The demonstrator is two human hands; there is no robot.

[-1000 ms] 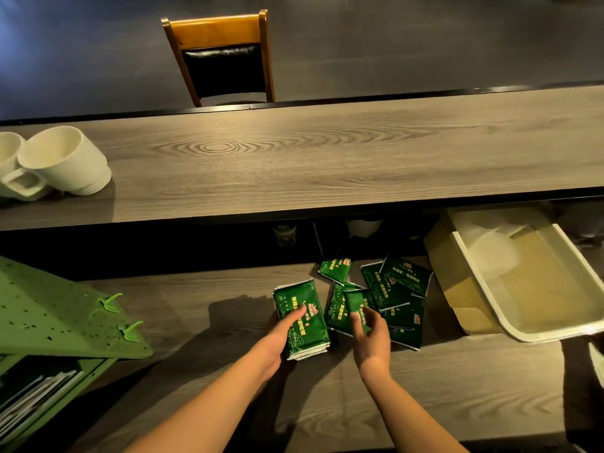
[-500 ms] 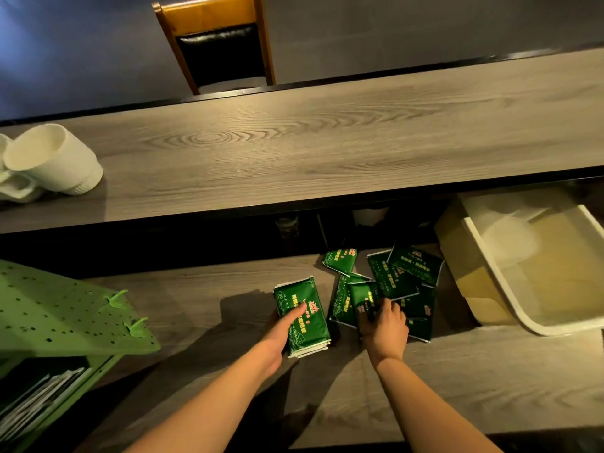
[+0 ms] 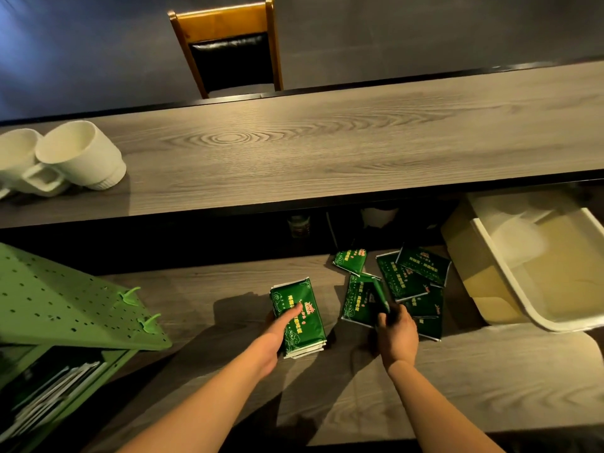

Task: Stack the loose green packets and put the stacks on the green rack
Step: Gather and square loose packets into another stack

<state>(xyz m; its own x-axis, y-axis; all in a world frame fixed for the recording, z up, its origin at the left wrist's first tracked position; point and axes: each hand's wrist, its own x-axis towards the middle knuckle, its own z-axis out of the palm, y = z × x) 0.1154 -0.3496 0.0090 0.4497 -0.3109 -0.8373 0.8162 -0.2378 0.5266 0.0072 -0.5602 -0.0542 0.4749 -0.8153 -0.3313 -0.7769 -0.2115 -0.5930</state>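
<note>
A neat stack of green packets (image 3: pixel 302 317) lies on the lower wooden shelf (image 3: pixel 228 289), and my left hand (image 3: pixel 281 328) holds it, thumb on top and fingers under its left edge. To the right, several loose green packets (image 3: pixel 405 279) lie scattered and overlapping. My right hand (image 3: pixel 397 331) pinches one packet (image 3: pixel 379 292) and has it tilted up on edge above the pile. The green perforated rack (image 3: pixel 49 302) stands at the left, with two small green hooks on its sloped top.
A pale plastic bin (image 3: pixel 529 289) sits tilted at the right of the shelf. Two white cups (image 3: pixel 78 158) lie on their sides on the upper counter at the left. Flat papers fill the rack's lower slot (image 3: pixel 49 390). A wooden chair (image 3: pixel 228 44) stands beyond the counter.
My right hand has closed on one loose packet and raised it on edge from the pile. My left hand stays on the stack.
</note>
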